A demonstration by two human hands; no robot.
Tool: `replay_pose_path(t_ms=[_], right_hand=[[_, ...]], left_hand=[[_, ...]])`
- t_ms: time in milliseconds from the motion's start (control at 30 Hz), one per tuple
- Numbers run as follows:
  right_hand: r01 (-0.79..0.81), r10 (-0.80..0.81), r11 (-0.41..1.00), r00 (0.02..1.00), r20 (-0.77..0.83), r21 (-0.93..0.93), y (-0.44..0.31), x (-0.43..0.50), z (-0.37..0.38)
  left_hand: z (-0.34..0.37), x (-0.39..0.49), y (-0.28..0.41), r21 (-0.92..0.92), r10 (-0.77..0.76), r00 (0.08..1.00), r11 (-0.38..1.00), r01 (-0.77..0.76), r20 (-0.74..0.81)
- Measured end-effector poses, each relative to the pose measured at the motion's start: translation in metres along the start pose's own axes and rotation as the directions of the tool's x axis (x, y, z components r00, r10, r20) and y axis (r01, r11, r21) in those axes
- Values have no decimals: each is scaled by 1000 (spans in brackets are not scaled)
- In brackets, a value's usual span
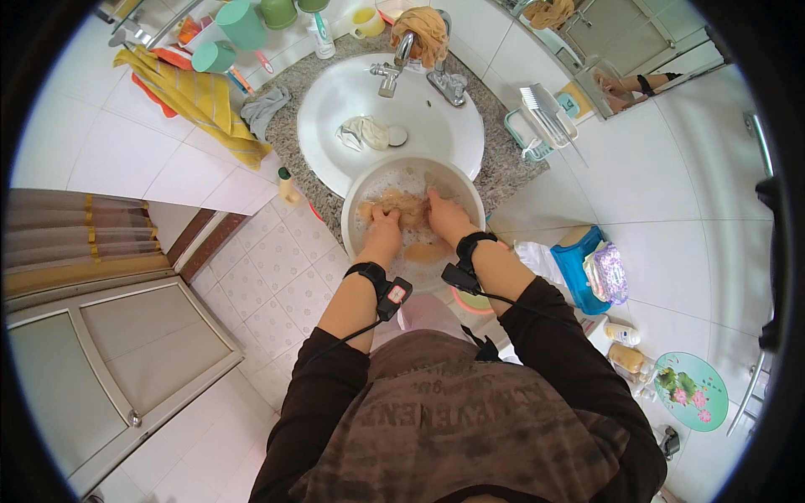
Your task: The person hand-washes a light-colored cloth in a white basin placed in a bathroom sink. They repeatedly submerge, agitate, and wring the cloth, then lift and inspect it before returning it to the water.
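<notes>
Both hands are inside a round whitish basin (349, 226) of soapy water, tipped over the near rim of the sink. A wet tan cloth (409, 207) lies bunched in the water between them. My left hand (382, 231) grips its left side, fingertips sunk in the folds. At the cloth's right edge, my right hand (448, 215) has hold of it, with part of the fingers hidden by cloth and suds. Another tan patch (427, 253), apparently more cloth, shows in the water nearer me. Black straps with small cabled devices circle both wrists.
The white sink (314, 126) holds a pale wet cloth (371, 133) beside the drain. Over it stands a chrome faucet (402, 56) with a tan mesh cloth (424, 34) draped on it. A yellow towel (195, 100) hangs at left; a comb tray (547, 119) sits right.
</notes>
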State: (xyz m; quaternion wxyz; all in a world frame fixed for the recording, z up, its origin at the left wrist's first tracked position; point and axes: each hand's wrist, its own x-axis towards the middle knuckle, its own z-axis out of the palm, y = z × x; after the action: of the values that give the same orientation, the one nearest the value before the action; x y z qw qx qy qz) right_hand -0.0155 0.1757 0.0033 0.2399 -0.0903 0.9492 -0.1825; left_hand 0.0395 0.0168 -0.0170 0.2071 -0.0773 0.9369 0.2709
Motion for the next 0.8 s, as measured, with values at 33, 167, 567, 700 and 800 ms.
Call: replay_pose_path(t_ms=[33,167,567,700,800], right_hand=[[-5,5,1000,1000,0,5,2,2,4],[-1,2,1000,999,38,-28,11,1,1],[305,-259,938,932,-255,164,-15,-59,-156],[400,-263,830,895,-361,388,-36,-87,-203],[437,-236,661,893,-383,610,-47,-108,-233]], left_hand=[[1,2,0,8,-3,1000,1000,3,18],[-4,-1,1,124,62,998,990,-64,25],[-147,-63,-2,390,535,841,793,-468,-77],[-214,-84,7,230,678,671,734,-639,-299],[-251,-103,20,76,638,654,737,-672,-405]])
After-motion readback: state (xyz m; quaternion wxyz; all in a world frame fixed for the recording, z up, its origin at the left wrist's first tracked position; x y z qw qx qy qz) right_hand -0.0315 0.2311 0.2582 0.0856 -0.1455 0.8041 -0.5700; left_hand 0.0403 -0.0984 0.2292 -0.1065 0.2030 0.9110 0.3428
